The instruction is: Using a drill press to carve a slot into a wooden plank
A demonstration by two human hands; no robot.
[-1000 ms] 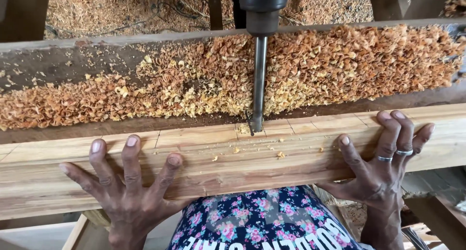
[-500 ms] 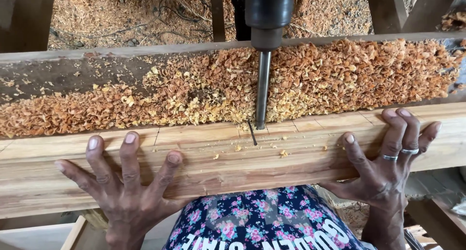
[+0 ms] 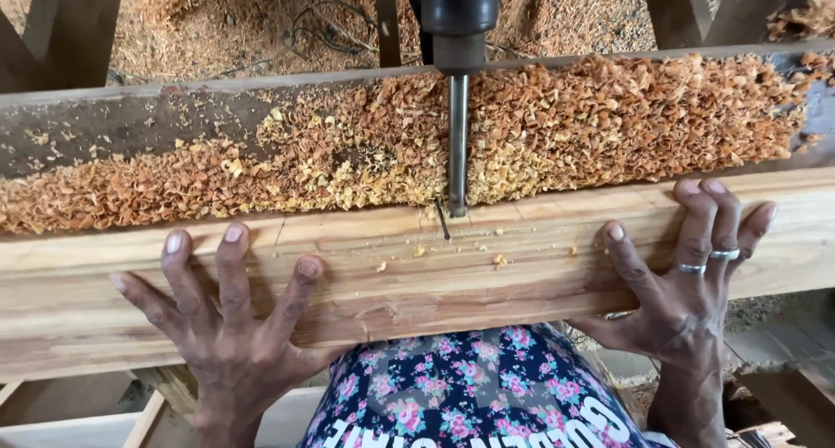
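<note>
Drill bit [image 3: 457, 143] has lifted since the earlier frames: a second ago its tip sat down in the wooden beam [image 3: 522, 265], now the tip hangs at the beam's far edge, just above a short dark slot [image 3: 443, 220] cut in the top face. Both hands stayed put. Nearest the camera, floral-print clothing [image 3: 461, 396] shows below the beam's near edge. Left hand [image 3: 226, 317] lies flat on the beam left of the slot, fingers spread wide, palm hanging off the near edge, gripping nothing. Right hand [image 3: 687, 291] is right of the slot, thumb apart on the top face, fingers bunched and reaching to the far edge, two rings on them, pressing rather than grasping. Small chips lie on the beam near the slot. Behind the beam, a thick band of orange wood shavings [image 3: 565, 126] covers the bench [image 3: 104, 126]. Black chuck [image 3: 459, 9] sits above the bit. Beyond, sawdust floor [image 3: 261, 22].
</note>
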